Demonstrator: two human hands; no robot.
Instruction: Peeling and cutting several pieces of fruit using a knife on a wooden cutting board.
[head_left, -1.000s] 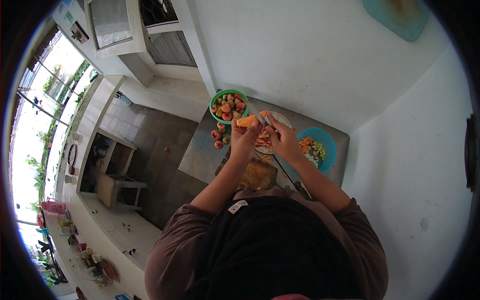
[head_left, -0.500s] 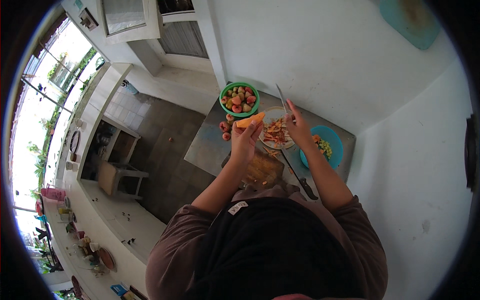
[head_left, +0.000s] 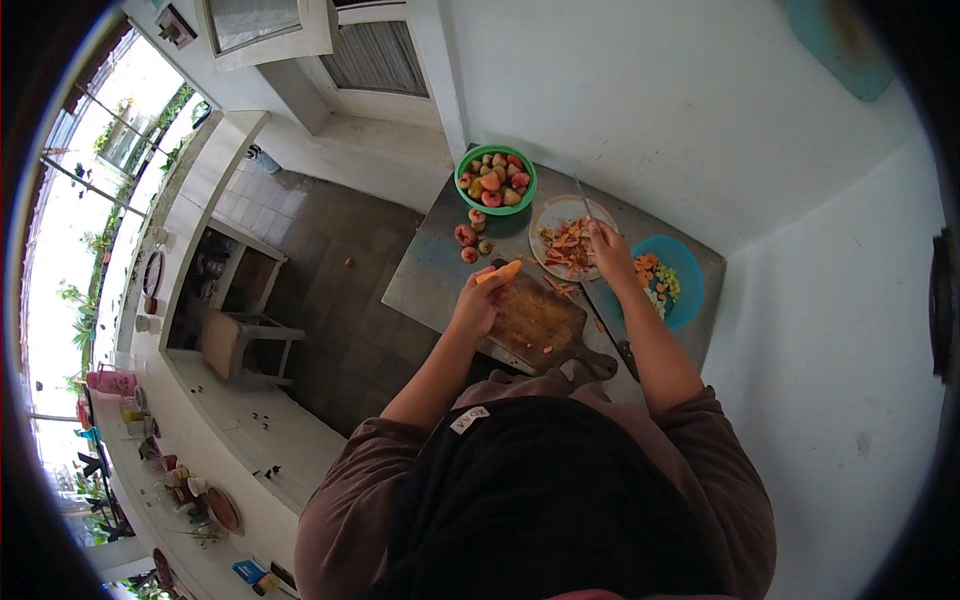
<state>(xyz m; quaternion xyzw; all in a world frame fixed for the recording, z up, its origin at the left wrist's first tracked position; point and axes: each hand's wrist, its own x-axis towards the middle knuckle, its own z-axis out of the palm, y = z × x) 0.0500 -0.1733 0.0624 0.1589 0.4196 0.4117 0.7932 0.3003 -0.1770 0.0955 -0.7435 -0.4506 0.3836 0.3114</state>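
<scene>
My left hand (head_left: 477,304) grips a peeled orange carrot (head_left: 499,272) above the left edge of the wooden cutting board (head_left: 540,322). In my right hand (head_left: 611,252) is a knife (head_left: 581,196), its thin blade pointing up and away over the plate. Beneath that blade, a pale round plate (head_left: 541,215) bears a heap of orange and reddish peelings (head_left: 566,243). Small orange bits lie on the board. Right of my right forearm stands a blue bowl (head_left: 692,277) with cut orange, pale green and whitish pieces. A second knife with a black handle (head_left: 628,361) rests beside the board.
A green basket (head_left: 463,183) of reddish rose apples stands at the table's far left corner, with several loose rose apples (head_left: 465,235) near it. The metal table (head_left: 420,272) meets a white wall (head_left: 800,200) on the right. A stool (head_left: 222,345) stands at left.
The view has shifted, uncovering more of the cutting board. My left hand has lowered the carrot toward the board. My right hand has drawn its fingers in around the knife.
</scene>
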